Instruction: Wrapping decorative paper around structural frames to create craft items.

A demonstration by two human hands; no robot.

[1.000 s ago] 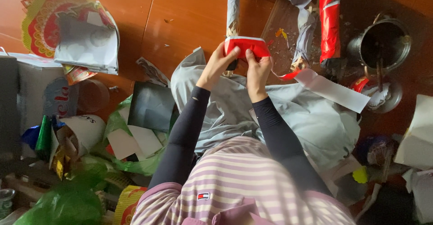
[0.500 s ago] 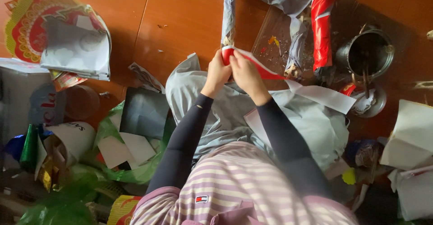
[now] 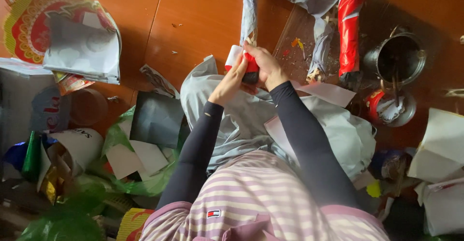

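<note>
Here, from largest to smallest:

- A wooden floor (image 3: 203,19) of reddish-brown boards fills the view, with paper and foil scraps lying across much of it.
- A grey sheet (image 3: 241,110) lies rumpled over the person's lap, spreading under both forearms.
- A red-and-gold patterned paper piece with a grey foil backing (image 3: 72,43) lies at the upper left, well apart from the hands.
- A long figure wrapped in grey and red foil (image 3: 350,23) lies at the upper right, beside a dark metal pot (image 3: 398,57).
- A grey paper-wrapped rod (image 3: 249,9) runs from the top edge down to the hands.
- A white paper strip (image 3: 326,92) lies just beside the right forearm.
- The left hand (image 3: 231,79) is closed, its grip pinching the white edge of a small red-and-white paper piece (image 3: 240,60).
- The right hand (image 3: 266,64) is wrapped tight round the same piece from the other side, fingers curled over it, with the piece held between the two hands just above the grey sheet at the rod's lower end.
</note>
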